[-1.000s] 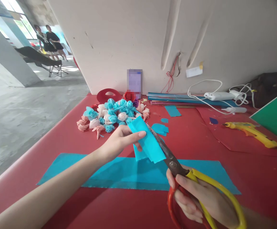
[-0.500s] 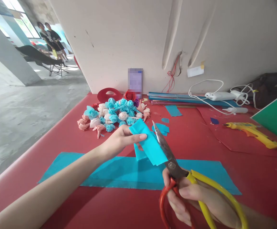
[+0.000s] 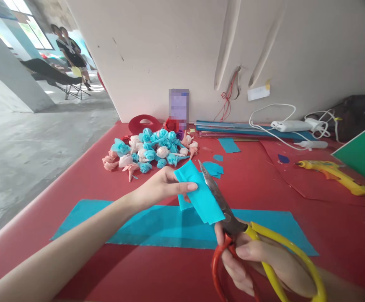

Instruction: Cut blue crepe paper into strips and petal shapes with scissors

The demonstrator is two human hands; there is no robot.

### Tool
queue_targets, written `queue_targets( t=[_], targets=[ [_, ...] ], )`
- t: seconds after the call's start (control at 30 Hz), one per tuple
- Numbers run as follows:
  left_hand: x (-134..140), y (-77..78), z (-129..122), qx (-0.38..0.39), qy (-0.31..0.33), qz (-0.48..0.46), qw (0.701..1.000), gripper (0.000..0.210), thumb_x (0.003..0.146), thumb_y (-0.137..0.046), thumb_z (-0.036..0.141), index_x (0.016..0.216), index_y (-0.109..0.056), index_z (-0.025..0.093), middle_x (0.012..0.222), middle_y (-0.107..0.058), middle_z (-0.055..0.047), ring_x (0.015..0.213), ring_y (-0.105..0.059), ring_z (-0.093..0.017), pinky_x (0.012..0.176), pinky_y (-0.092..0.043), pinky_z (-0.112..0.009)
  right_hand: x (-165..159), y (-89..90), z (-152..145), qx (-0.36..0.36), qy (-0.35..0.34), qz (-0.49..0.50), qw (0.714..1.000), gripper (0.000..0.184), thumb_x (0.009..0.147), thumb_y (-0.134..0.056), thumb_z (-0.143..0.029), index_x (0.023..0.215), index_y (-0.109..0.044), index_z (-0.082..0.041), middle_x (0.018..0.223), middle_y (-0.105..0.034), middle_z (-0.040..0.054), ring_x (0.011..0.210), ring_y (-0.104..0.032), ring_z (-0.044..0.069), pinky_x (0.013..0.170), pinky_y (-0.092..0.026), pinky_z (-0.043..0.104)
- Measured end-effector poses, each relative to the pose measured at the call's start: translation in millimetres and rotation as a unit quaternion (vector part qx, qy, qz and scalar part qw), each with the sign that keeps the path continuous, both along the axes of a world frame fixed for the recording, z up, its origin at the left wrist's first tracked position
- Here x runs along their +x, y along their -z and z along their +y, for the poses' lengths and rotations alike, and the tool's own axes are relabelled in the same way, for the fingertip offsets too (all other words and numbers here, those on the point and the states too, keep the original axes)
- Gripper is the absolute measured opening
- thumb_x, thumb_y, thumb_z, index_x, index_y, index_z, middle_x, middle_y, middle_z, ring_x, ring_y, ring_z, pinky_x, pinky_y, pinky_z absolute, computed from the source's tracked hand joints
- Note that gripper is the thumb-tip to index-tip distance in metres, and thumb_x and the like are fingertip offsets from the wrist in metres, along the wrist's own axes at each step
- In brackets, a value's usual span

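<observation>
Between thumb and fingers, my left hand [image 3: 163,184] pinches a folded piece of blue crepe paper [image 3: 205,203], tilted down to the right. My right hand [image 3: 248,256] is wrapped around the scissors [image 3: 229,222], which have one red and one yellow handle. Their blades lie along the right edge of the folded paper, the tip pointing up and away; the lower blade is hidden behind the paper. Beneath both hands a long blue crepe paper strip [image 3: 264,230] lies flat. Small cut blue pieces [image 3: 213,168] rest just beyond the scissors' tip.
Paper roses [image 3: 150,155] in blue, white and pink are heaped at the back left of the red table [image 3: 157,277]. A yellow glue gun [image 3: 336,174] lies right, near a white power strip [image 3: 292,126] with looping cables. People [image 3: 72,52] stand far off, behind a chair [image 3: 52,71].
My left hand and the folded paper have shifted slightly right and down against the blades. The right hand keeps its grip on the scissors. The people in the background have moved a little.
</observation>
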State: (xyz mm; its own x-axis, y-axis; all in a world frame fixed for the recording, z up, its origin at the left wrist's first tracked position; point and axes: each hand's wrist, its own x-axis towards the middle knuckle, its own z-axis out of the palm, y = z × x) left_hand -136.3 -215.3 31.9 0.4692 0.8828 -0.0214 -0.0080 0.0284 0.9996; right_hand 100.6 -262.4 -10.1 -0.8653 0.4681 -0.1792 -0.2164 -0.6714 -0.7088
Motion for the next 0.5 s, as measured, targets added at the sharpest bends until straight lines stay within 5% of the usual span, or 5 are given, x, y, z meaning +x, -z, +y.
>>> queue_targets(
  t=[0.5],
  targets=[
    [-2.2, 4.9, 1.1, -0.004, -0.017, 0.013, 1.0, 0.033, 0.068, -0.074, 0.048, 0.064, -0.071, 0.016, 0.067, -0.069, -0.004, 0.064, -0.063, -0.016, 0.067, -0.052, -0.029, -6.1, -1.1, -4.5, -0.025, 0.027, -0.06, 0.998, 0.029, 0.079, -0.061, -0.052, 0.081, -0.053, -0.024, 0.047, -0.044, -0.0092, 0.033, -0.028, 0.003, 0.033, -0.028, 0.012]
  ],
)
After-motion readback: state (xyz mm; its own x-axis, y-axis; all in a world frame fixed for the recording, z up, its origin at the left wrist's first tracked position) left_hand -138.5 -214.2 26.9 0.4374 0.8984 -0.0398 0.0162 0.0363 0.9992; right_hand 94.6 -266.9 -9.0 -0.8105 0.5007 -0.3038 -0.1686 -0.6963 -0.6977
